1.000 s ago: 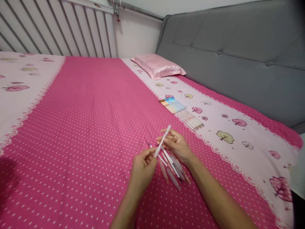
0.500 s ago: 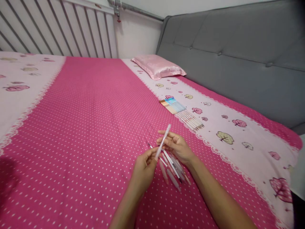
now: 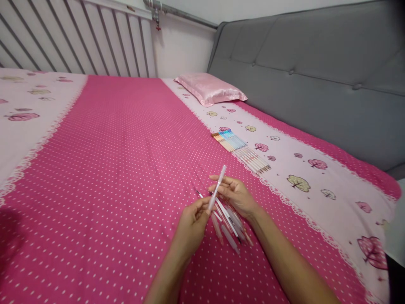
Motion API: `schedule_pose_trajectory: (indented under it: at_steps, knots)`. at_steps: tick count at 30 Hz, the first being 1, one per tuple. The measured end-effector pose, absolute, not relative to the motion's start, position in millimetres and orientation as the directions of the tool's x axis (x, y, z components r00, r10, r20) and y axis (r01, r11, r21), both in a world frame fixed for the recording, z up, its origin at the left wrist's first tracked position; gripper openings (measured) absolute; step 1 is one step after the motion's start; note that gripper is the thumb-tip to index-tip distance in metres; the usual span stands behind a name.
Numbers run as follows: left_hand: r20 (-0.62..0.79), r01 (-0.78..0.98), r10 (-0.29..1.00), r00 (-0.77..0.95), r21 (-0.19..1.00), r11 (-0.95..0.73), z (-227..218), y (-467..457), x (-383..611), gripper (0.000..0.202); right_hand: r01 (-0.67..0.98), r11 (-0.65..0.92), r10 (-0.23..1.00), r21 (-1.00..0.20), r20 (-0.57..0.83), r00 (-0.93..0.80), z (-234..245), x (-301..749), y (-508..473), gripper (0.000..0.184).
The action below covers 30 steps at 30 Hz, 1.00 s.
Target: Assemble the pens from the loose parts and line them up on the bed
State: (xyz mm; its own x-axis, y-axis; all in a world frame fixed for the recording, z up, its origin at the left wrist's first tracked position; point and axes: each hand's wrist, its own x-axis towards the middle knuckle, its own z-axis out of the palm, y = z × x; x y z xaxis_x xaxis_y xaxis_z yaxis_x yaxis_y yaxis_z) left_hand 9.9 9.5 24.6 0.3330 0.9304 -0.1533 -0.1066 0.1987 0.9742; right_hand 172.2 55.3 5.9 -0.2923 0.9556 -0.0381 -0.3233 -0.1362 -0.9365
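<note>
My left hand (image 3: 190,226) pinches the lower end of a white pen (image 3: 217,187) that points up and away from me. My right hand (image 3: 236,194) has its fingers curled round the middle of the same pen. Both hands hover just above a loose pile of white pens (image 3: 229,226) on the pink dotted bedsheet (image 3: 110,169). Farther off, a neat row of sorted pens (image 3: 242,150) lies on the sheet's pale border, with blue and orange ones at its far end and white ones nearer me.
A pink satin pillow (image 3: 209,87) lies at the head of the bed. A grey padded headboard (image 3: 316,76) runs along the right. A white slatted rail (image 3: 79,42) stands behind the bed at the back left.
Hardly anything differs: both hands and the pen between them have shifted very slightly, while the pile and the sorted row lie as before.
</note>
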Motion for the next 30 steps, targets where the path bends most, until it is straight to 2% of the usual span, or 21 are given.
schedule_pose_trajectory:
  at_steps: [6,12,18,25,30]
  knots:
    - [-0.189,-0.048,0.927,0.324,0.975,0.216,23,10,10,0.029,-0.321,-0.108,0.967,-0.941,-0.024,-0.255,5,171,55,0.027]
    - [-0.221,-0.022,0.928,0.301,0.971,0.238,25,8,11,0.027,-0.293,-0.098,0.977,-0.951,-0.036,-0.211,5,169,54,0.031]
    - [-0.177,-0.036,0.931,0.32,0.979,0.199,23,8,13,0.027,-0.319,-0.059,0.973,-0.946,0.017,-0.232,5,165,54,0.032]
    - [-0.16,-0.074,0.928,0.337,0.978,0.195,25,8,10,0.027,-0.384,-0.093,0.946,-0.919,0.039,-0.322,15,170,50,0.057]
    - [-0.163,-0.082,0.927,0.338,0.976,0.202,25,8,9,0.026,-0.356,-0.12,0.949,-0.927,-0.001,-0.315,16,169,50,0.06]
